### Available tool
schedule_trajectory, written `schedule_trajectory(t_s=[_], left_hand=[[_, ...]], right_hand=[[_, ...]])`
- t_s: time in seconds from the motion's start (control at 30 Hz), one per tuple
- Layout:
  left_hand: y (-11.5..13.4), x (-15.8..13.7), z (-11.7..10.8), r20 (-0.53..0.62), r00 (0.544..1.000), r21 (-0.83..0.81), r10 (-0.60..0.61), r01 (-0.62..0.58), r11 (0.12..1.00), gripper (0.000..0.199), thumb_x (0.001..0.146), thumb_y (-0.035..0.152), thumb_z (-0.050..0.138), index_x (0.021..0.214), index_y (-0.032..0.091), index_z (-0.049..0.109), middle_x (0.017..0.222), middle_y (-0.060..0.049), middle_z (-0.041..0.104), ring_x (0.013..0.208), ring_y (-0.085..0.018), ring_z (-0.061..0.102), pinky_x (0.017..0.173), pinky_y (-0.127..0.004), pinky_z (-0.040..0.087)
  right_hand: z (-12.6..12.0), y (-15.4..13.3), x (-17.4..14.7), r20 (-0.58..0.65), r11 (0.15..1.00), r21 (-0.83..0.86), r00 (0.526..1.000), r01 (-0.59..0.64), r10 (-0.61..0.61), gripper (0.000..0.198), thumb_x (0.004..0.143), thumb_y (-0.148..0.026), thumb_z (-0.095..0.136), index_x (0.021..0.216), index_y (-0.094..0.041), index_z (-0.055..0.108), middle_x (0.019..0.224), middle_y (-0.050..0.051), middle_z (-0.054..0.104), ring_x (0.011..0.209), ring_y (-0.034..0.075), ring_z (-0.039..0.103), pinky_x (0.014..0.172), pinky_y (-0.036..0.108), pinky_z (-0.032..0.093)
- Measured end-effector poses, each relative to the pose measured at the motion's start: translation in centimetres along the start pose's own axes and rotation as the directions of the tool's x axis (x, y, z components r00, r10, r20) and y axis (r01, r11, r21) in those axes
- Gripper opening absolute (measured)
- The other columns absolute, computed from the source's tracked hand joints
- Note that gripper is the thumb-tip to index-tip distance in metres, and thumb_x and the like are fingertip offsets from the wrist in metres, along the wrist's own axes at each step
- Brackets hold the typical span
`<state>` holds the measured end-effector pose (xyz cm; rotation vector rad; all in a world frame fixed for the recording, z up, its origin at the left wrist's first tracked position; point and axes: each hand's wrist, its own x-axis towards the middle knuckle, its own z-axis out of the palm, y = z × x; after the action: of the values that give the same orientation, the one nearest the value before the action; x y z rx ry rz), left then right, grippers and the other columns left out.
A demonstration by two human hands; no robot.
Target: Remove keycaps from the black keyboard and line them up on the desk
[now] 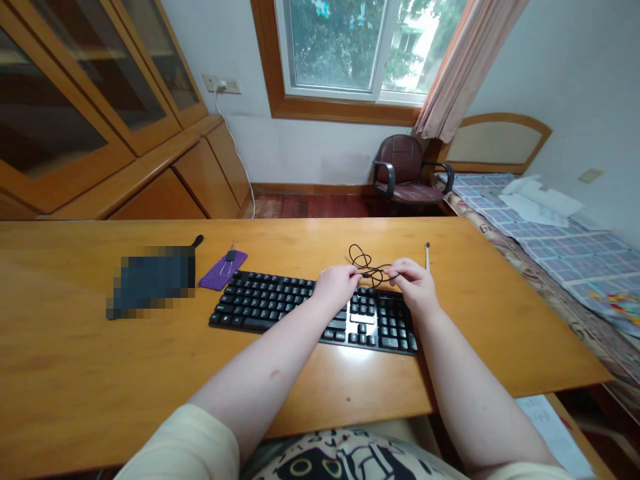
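A black keyboard lies on the wooden desk in front of me, slightly turned. Its thin black cable is loosely looped behind the keyboard's right half. My left hand is over the keyboard, thumb and fingers pinched on the cable. To its right, my right hand also pinches the cable, above the number pad end. A stretch of cable and some loops run between the two hands. The fingertips partly hide where each grips it.
A purple cloth pouch with small tools on it lies left of the keyboard. Further left is a blurred dark object. A thin metal tool lies beyond my right hand. The desk has its right edge near a bed.
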<state>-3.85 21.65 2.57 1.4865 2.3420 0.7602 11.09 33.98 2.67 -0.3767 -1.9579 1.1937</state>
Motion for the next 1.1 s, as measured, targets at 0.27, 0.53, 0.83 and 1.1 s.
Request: schedule_trajectory(t_s=[0.27,0.53,0.83,1.1], left_hand=[[-0.6,0.1,0.1,-0.017,0.996,0.002,-0.086,0.086,0.996,0.027,0.086,0.038,0.045,0.090,0.024,0.067,0.087,-0.005,0.070,0.082,-0.021,0.062,0.073,-0.031,0.043],[-0.6,0.2,0.3,-0.029,0.996,-0.078,-0.090,0.087,0.993,0.043,0.082,0.034,0.053,0.123,0.020,0.050,0.111,-0.011,0.062,0.100,-0.026,0.058,0.089,-0.041,0.041],[0.8,-0.1,0.5,-0.056,0.987,-0.668,0.148,-0.147,0.730,0.055,0.073,0.020,0.064,0.125,0.024,0.046,0.114,-0.006,0.054,0.086,-0.012,0.059,0.085,-0.030,0.047],[0.7,0.9,-2.4,-0.175,0.943,-0.926,-0.284,-0.059,0.373,0.031,0.074,0.020,0.061,0.103,0.019,0.049,0.083,0.002,0.051,0.048,-0.001,0.047,0.048,-0.018,0.046]], right_hand=[[-0.7,0.0,0.1,0.243,0.999,0.012,0.970,-0.031,0.028,0.016,0.075,-0.036,0.065,0.073,-0.022,0.071,0.069,0.003,0.056,0.068,0.016,0.054,0.064,0.032,0.045],[-0.9,-1.2,0.5,-0.053,0.916,0.367,0.980,-0.162,0.194,0.055,0.068,-0.077,0.041,0.067,-0.024,0.056,0.071,0.003,0.045,0.056,0.016,0.045,0.063,0.038,0.046],[-1.5,-1.4,-0.2,0.143,0.851,0.449,0.962,-0.271,0.231,0.036,0.071,-0.059,0.048,0.080,-0.025,0.058,0.083,0.007,0.058,0.074,0.021,0.057,0.075,0.044,0.047],[-2.8,-0.9,0.3,-0.072,0.829,0.496,0.940,-0.257,0.334,0.048,0.079,-0.062,0.033,0.089,-0.026,0.064,0.085,0.008,0.059,0.073,0.019,0.056,0.073,0.041,0.049]])
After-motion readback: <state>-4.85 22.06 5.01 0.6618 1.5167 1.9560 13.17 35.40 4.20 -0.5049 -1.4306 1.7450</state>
